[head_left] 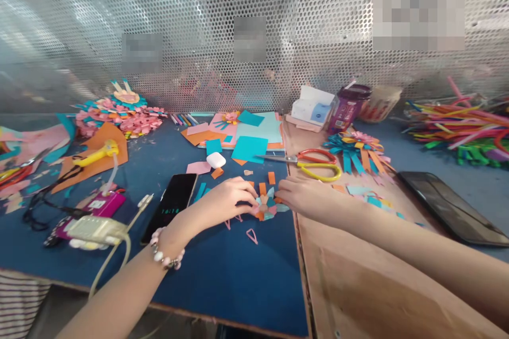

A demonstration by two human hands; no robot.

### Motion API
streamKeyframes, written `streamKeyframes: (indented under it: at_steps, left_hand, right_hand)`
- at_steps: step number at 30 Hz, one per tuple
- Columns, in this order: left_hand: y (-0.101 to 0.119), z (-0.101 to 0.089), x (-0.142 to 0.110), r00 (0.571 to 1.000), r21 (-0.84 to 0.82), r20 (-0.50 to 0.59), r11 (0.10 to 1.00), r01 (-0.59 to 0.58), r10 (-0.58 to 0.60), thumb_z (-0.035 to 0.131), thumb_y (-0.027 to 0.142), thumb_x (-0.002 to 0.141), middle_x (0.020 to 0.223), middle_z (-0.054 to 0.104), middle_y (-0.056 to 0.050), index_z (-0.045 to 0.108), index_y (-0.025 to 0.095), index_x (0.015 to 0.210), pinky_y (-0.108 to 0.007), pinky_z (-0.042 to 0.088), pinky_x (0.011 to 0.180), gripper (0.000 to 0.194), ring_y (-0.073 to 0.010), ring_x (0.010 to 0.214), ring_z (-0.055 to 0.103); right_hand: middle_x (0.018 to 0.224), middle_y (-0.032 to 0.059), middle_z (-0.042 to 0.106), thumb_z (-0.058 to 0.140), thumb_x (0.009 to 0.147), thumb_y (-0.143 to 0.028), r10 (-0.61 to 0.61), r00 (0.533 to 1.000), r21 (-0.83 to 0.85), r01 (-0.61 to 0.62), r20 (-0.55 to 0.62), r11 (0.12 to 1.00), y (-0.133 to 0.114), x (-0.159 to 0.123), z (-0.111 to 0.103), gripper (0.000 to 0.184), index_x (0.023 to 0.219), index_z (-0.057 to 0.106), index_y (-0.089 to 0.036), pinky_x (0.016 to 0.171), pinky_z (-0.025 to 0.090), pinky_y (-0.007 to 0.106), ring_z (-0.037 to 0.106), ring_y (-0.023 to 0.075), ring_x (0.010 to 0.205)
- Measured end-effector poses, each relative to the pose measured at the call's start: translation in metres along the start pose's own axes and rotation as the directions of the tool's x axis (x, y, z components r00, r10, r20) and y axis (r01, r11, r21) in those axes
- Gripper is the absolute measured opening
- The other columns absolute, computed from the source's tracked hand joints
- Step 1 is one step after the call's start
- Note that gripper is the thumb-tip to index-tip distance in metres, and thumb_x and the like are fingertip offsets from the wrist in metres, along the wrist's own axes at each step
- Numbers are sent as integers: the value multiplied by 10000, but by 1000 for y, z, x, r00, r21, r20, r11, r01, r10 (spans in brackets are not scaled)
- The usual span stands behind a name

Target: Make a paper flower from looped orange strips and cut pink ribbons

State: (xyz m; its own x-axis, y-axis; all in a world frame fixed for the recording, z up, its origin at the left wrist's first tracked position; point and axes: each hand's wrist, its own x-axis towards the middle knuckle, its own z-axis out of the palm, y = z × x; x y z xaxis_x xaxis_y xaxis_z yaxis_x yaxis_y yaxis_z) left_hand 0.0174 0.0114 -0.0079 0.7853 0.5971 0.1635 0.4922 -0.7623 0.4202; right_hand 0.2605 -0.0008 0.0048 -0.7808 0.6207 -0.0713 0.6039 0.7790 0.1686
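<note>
"What's around in the head view?"

"Go by the scissors (pixel 318 164). A teal sheet (pixel 249 149) lies at their tip, and a white case (pixel 216 160) sits further left. Behind them stands a purple cup (pixel 345 110); just to their right is a fringed paper bloom (pixel 352 151). Well to their left, on the blue surface (pixel 238 286), are a phone (pixel 175 204) and a yellow glue gun (pixel 97 153)."

"Anything in the way?"

"Orange scraps (pixel 271 178), left of the scissors and slightly nearer the person."

"What's hard to make out?"

"The colourful bundle (pixel 465 124) well right of the scissors: the frame cuts it off, and I can't tell its material. Pixelated blocks cover parts of the perforated metal panel (pixel 191 53)."

"And the small paper flower (pixel 264 206)?"

"Left of the scissors and nearer the person, between the two hands, partly covered by fingers."

"How are those?"

"The left hand (pixel 234 196) has bent fingers at one edge, a narrow gap before its thumb. The right hand (pixel 302 196) curls at the opposite edge. Whether either pinches a petal, I can't tell."
</note>
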Motion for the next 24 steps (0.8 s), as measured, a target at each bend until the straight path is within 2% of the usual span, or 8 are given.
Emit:
streamKeyframes:
  at_steps: [4,8,12,15,19,24]
  left_hand:
    - [-1,0,0,1000,6,-4,1000,-11,11,598,296,868,1020,681,-26,727,221,910,-329,447,893,155,-176,989,555]
    - [-1,1,0,1000,8,-2,1000,-13,14,602,290,865,1026,679,-24,725,222,913,-327,448,891,148,-174,982,561]
    - [0,0,0,1000,-4,-1,1000,-9,9,599,278,869,1043,672,-23,725,228,917,-323,448,893,144,-172,997,562]
    - [0,0,-1,1000,-7,-7,1000,-6,6,596,265,871,1052,670,-24,724,226,921,-324,445,903,142,-173,1013,559]
    - [1,0,-1,1000,-3,-13,1000,-6,6,599,276,869,1041,679,-25,719,217,917,-331,447,903,142,-180,1012,561]
    - [0,1,-1,1000,12,-10,1000,2,-2,604,290,865,1024,690,-28,710,200,942,-337,447,900,159,-185,999,564]
  right_hand:
    - [929,93,621,441,943,-162,10,1000,60,-9,-22,998,0,0,-2,215,930,655,-146,663,468,285,598,179,795]
    - [929,74,624,462,939,-172,38,997,241,-20,-72,970,3,-1,0,211,976,668,-153,682,479,271,607,154,776]
    - [983,84,637,509,916,-211,83,994,406,-46,-76,913,11,-2,5,203,1029,672,-171,746,503,316,627,188,860]
    - [1033,100,645,529,895,-201,108,991,429,-63,-82,901,17,-3,9,211,1042,677,-172,756,509,332,634,200,872]
    - [1000,83,665,527,884,-187,141,986,443,-87,-90,893,19,-5,12,211,1015,691,-183,686,512,299,646,179,790]
    - [1036,99,655,495,913,-217,146,986,442,-94,-86,892,15,-8,11,233,1047,679,-169,714,517,324,647,201,853]
